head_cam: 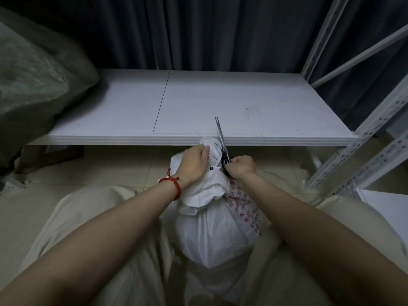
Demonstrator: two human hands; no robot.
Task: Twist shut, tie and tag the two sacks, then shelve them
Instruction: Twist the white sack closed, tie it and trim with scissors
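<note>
Fingers [204, 151] of the left hand [194, 162] clamp the twisted neck of the white sack [212, 230], which stands on the floor between the person's knees. Right hand [241, 166] is closed around black-handled scissors [221, 140], blades pointing up beside the neck, before the white shelf [198, 102].

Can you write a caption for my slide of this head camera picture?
Left hand grips the white sack's twisted neck while right hand holds scissors, before a white shelf.
</note>
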